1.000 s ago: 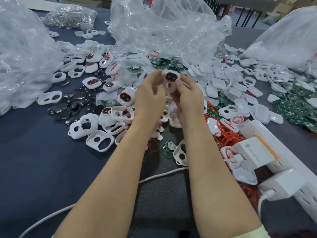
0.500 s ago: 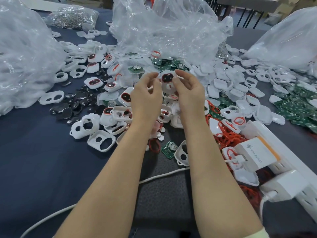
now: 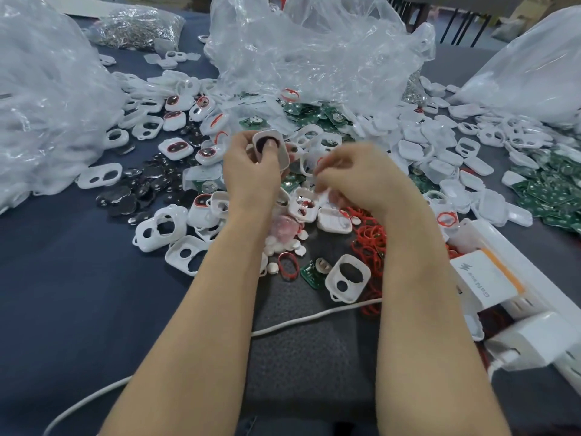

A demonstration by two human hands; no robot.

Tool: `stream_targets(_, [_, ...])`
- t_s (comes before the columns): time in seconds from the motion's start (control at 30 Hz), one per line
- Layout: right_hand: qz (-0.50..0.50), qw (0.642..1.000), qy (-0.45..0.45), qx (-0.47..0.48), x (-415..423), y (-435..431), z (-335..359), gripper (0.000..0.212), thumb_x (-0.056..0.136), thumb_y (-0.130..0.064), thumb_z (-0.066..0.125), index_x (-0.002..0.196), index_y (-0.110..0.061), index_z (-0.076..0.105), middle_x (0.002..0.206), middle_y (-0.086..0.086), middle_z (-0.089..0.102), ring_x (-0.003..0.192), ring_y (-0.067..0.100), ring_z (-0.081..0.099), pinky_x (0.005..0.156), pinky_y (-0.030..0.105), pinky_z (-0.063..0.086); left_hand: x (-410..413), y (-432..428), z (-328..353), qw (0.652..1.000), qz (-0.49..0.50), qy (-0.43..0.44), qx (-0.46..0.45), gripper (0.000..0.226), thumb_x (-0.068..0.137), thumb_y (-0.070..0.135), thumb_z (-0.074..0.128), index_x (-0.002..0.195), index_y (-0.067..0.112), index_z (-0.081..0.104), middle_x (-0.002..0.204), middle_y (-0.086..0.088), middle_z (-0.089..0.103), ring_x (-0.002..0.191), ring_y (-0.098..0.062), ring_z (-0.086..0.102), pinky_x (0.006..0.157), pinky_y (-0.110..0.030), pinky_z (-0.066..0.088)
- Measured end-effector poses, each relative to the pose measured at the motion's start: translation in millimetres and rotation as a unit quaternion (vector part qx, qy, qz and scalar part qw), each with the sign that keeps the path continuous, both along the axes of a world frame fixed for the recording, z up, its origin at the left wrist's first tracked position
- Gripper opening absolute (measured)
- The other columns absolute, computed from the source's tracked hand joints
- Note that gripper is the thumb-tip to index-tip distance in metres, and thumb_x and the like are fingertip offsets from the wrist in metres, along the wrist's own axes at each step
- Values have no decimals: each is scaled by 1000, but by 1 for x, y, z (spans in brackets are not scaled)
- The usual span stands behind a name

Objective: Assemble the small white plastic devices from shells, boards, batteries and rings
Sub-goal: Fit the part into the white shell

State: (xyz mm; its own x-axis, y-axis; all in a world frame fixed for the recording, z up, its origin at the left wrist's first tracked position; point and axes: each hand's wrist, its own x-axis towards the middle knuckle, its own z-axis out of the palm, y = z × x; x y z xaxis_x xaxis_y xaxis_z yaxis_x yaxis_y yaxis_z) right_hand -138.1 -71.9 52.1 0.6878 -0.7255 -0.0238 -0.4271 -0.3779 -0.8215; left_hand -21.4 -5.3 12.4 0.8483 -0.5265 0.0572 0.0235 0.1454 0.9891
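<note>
Over the pile (image 3: 333, 218), left hand (image 3: 251, 174) now alone grips shell (image 3: 282, 151), right hand (image 3: 361, 177) withdrawn, grasp unclear.

White shell (image 3: 281, 149) with dark oval opening, tilted upright, gripped in left hand (image 3: 251, 174); red rings (image 3: 367, 239) heaped nearby.

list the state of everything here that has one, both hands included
left hand, gripping the white shell
right hand, fingers curled, blurred, grip unclear
red ring, lying loose
green board, loose, not fitted
charger, plugged into the power strip
</note>
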Motion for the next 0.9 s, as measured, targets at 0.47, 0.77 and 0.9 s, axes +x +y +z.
stream_targets(0.47, [55, 970, 220, -86, 1, 15, -2, 16, 82, -4, 63, 93, -15, 65, 96, 10, 71, 90, 25, 68, 84, 42, 57, 6, 1, 11, 964, 18, 200, -174, 8, 99, 4, 48, 106, 3, 52, 88, -10, 66, 67, -10, 69, 61, -20, 55])
stream_targets(0.77, [104, 948, 271, -129, 8, 27, -3, 33, 80, -38, 74, 100, -14, 64, 95, 2, 67, 81, 15, 62, 59, 24, 45, 6, 2, 11, 964, 18, 200, -172, 12, 97, -1, 46, 94, 8, 53, 86, -10, 65, 73, -13, 67, 65, -20, 56])
stream_targets(0.9, [69, 955, 253, -136, 21, 24, -8, 37, 84, -38, 71, 100, -6, 67, 97, 9, 69, 88, 23, 64, 63, 29, 47, 7, 3, 9, 968, 24, 191, -162, 14, 95, -1, 47, 92, 11, 55, 82, -7, 68, 72, -13, 67, 69, -24, 56])
